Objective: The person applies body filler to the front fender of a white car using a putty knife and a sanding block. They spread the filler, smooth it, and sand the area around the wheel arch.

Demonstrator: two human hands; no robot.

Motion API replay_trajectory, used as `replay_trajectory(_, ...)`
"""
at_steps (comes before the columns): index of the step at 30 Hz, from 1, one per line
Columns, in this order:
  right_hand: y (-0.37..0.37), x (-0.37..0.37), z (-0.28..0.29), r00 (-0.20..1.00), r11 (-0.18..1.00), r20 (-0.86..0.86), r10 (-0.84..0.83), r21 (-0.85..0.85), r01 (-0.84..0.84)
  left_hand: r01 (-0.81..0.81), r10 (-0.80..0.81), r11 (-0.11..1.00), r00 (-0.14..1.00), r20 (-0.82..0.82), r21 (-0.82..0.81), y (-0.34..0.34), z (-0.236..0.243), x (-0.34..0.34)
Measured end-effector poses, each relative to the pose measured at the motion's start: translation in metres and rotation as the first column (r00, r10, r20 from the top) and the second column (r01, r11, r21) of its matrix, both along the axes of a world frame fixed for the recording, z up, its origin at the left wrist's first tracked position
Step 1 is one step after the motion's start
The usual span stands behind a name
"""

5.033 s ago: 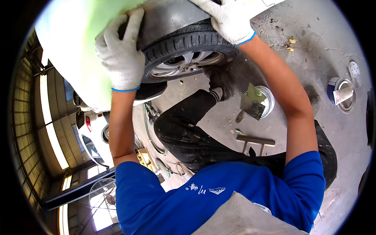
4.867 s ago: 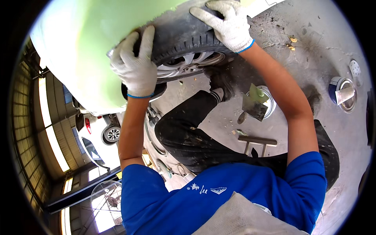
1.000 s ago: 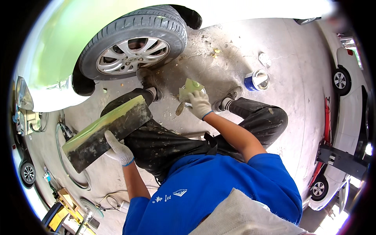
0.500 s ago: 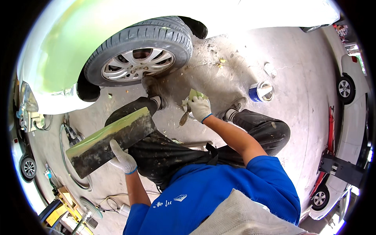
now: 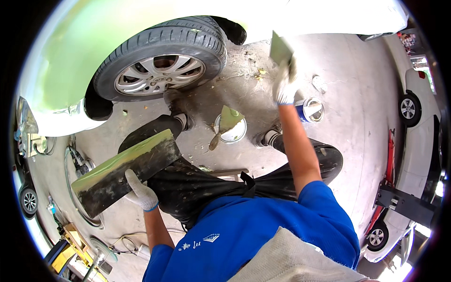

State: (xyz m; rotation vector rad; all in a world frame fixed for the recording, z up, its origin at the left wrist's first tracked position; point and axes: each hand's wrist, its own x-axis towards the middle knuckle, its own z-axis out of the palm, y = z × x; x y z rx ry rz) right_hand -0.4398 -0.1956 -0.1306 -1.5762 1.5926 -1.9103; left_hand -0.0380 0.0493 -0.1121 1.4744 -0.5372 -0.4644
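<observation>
White-gloved hands, 2 | left hand [image 5: 139, 192] grips 1 green-smeared mixing board [image 5: 124, 171] over the lap | right hand [image 5: 285, 84] clasps 1 spreader blade [image 5: 280, 48], raised | 1 putty knife [image 5: 227, 123] on open tin [image 5: 231, 134] | 1 blue can [image 5: 310, 109] | 1 tyre [image 5: 162, 61]

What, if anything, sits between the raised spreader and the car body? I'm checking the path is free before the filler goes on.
Nothing visible does. The right hand holds the spreader up close to the pale car body, with only bare floor behind it. The tyre stands off to the left, and the blue can sits lower on the floor.
</observation>
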Motion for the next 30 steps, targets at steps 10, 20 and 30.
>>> replay_trajectory(10,-0.157,-0.023,0.076,0.997,0.939,-0.042,-0.064,-0.341,0.046,-0.031,0.030,0.997,0.999,0.012,0.068,0.002,-0.007,-0.001)
replay_trajectory(20,-0.160,-0.033,0.079,0.989,0.956,-0.149,-0.024,-0.293,-0.021,0.000,-0.005,0.996,0.999,0.054,0.086,0.008,-0.010,0.003)
replay_trajectory(30,-0.167,-0.035,0.082,0.955,0.966,-0.292,-0.048,-0.258,-0.031,-0.023,0.024,0.991,1.000,-0.004,0.128,0.008,-0.012,0.002)
